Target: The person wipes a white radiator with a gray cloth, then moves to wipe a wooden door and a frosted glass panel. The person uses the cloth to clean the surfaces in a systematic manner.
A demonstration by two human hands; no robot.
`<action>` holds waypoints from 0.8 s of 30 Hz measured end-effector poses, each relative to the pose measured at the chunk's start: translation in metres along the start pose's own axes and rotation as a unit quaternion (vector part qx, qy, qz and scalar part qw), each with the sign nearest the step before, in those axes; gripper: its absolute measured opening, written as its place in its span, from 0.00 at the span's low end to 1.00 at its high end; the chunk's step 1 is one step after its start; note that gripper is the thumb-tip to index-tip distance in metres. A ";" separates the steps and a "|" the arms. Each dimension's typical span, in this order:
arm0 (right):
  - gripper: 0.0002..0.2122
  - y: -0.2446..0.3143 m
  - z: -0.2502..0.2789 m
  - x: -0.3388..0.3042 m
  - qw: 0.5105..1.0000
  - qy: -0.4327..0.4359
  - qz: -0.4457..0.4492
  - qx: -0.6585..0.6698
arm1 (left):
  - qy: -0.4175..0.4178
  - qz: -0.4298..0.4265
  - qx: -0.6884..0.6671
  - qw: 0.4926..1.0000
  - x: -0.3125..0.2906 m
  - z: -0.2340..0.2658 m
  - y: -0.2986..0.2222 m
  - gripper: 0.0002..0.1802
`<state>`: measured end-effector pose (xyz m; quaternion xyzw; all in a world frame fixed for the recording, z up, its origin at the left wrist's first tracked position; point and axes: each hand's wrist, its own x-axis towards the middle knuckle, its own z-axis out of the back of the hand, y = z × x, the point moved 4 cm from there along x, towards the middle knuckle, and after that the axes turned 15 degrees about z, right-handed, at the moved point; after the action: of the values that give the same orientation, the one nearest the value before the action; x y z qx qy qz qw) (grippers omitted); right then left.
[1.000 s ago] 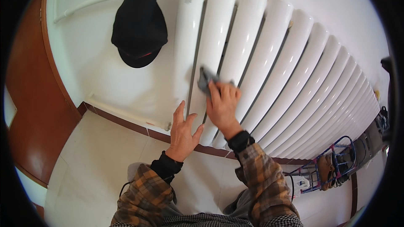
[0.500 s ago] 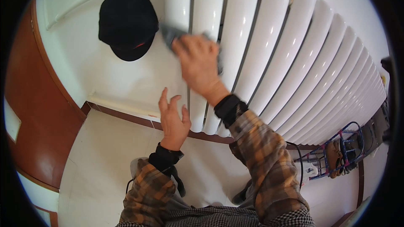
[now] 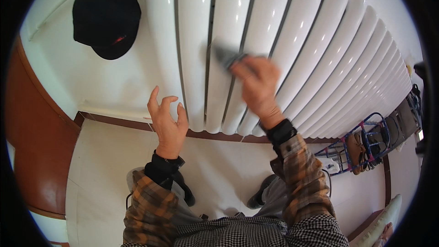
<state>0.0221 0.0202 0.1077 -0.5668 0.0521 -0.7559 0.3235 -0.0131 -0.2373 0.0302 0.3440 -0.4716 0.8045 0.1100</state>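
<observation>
At centre frame, the fingers of my right hand (image 3: 260,87) pinch a blurred dark-grey cloth (image 3: 225,56), probably light, limp and best gripped bunched, before a glossy white column radiator (image 3: 234,9), likely hard and slick. Left of centre, my empty left hand (image 3: 168,124) spreads its fingers. Pale tiled floor (image 3: 222,164) lies below; a black peaked cap (image 3: 107,16) shows upper left.

I've a blk cap (image 3: 107,13) at 10 o'clock, brim down, against the wht wall (image 3: 57,75), nr a wht pipe (image 3: 54,14). Brn door (image 3: 43,155) at 9. Btwn 3 and 4 I see a blue-framed rack (image 3: 377,113) w/ brn shoes (image 3: 354,146). Pale cushion-like thing (image 3: 379,222) at 4. Lt floor (image 3: 226,164) at 6.
</observation>
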 end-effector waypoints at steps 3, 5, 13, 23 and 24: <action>0.19 -0.020 0.021 -0.012 0.972 -0.101 -0.164 -0.136 | 0.017 0.009 -0.016 1.000 -0.002 -0.008 -0.005 0.12; 0.19 0.013 0.005 -0.045 0.983 -0.032 -0.159 -0.087 | 0.023 0.006 -0.005 1.000 -0.004 -0.014 -0.008 0.11; 0.20 0.074 0.019 -0.139 0.973 0.086 -0.206 0.050 | 0.050 -0.011 0.038 0.998 -0.012 -0.020 0.003 0.13; 0.24 0.032 0.026 -0.149 0.959 -0.017 -0.262 -0.106 | 0.061 0.001 0.038 0.997 -0.010 -0.027 -0.003 0.21; 0.25 0.051 0.022 -0.173 0.954 0.011 -0.285 -0.091 | 0.065 0.001 0.036 0.997 -0.011 -0.028 -0.006 0.21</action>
<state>0.0896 0.0809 -0.0495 -0.5764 -0.0399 -0.8152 0.0411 -0.0150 -0.2089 0.0182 0.2946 -0.4347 0.8415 0.1269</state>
